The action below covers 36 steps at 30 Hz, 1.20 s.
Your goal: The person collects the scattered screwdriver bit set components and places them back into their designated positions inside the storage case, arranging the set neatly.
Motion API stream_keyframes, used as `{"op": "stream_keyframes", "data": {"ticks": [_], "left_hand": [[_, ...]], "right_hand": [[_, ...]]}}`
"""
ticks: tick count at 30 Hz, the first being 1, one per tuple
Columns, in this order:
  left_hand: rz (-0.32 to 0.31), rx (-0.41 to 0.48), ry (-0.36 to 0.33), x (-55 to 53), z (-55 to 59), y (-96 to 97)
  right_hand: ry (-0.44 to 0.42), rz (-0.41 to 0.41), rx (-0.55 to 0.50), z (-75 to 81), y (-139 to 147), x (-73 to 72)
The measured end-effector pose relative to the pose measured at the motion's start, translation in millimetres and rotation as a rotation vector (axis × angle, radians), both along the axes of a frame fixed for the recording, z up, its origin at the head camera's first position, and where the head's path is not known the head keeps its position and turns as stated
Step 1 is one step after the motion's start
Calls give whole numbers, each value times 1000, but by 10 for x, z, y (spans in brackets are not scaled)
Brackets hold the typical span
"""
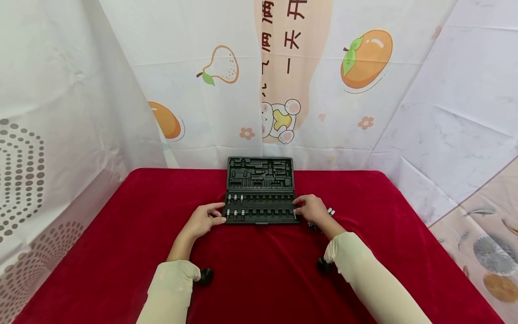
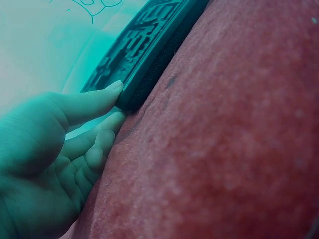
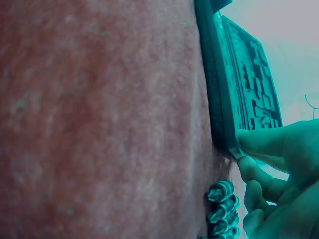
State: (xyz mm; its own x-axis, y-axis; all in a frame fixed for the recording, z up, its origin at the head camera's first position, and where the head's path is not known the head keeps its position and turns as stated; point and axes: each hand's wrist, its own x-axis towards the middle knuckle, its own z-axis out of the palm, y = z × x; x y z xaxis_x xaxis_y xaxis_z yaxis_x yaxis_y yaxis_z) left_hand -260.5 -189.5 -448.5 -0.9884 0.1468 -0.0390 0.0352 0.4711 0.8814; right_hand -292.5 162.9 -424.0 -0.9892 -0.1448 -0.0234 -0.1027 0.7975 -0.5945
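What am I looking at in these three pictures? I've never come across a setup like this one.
There is no machine here: a person works with two bare hands. The wide picture comes from a camera worn on the head. The greenish close-ups come from cameras on the left and right wrists.

On a red cloth sits an open black case, its lid raised at the back. Six small metal-topped pieces sit in its left part, in two rows of three. More loose pieces lie on the cloth beside the right hand.

The left hand holds the case's left end and the right hand its right end, thumb and fingers at the edge. Whether the right hand also pinches a small piece is hard to tell.
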Motion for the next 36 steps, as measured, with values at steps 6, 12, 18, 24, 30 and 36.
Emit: {"op": "stream_keyframes", "data": {"ticks": [6,12,18,24,30,36], "left_hand": [[-10,-6,4,-11,-2,4],[-6,-7,2,-11,5,3],[-5,-10,4,-17,-4,-3],[-4,-11,7,-15,-7,1],[-1,-9,5,-14,-7,5],[0,-14,4,-14,-21,-11]], "right_hand": [[7,-11,-13,19,62,1],[25,0,-38,56,155,8],[27,20,-70,57,245,0],[56,11,-32,61,322,15],[36,-4,-21,65,368,54],[16,-1,-13,41,374,68]]}}
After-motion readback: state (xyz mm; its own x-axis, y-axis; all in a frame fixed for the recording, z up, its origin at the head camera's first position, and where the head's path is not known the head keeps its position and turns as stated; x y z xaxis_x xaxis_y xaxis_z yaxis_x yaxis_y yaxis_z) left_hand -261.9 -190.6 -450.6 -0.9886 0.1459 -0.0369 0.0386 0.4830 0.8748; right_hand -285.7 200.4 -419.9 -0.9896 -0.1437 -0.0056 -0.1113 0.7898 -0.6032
